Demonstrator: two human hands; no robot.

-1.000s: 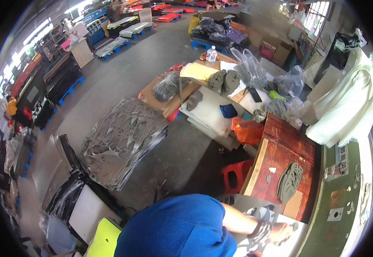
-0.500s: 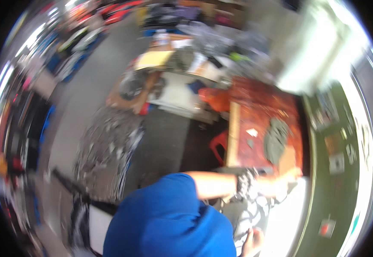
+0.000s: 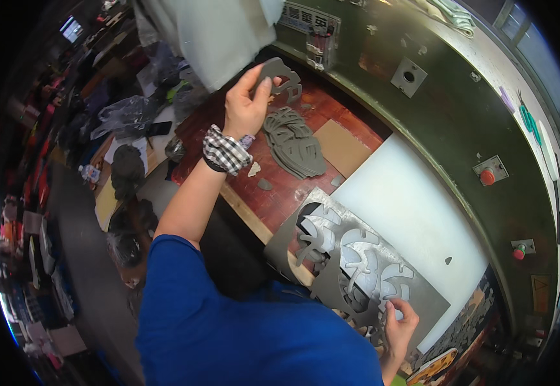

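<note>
A grey cut-out piece, flat and curly-edged, is pinched in the left hand and held tilted above the stack of like grey pieces on the reddish counter. Near that stack, toward the person, lies a grey sheet with leaf-like shapes punched out, flat, its near edge under the right hand.

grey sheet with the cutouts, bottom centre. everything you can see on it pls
The grey sheet is thin, flat and card-like, roughly rectangular, lying skewed across the edge of the reddish wooden bench and partly over the white board. Curvy shapes have been cut out of it, leaving a web of narrow strips, with lighter surface showing through the holes. The right hand pinches its near strips; the blue sleeve hides its lower corner.
</note>
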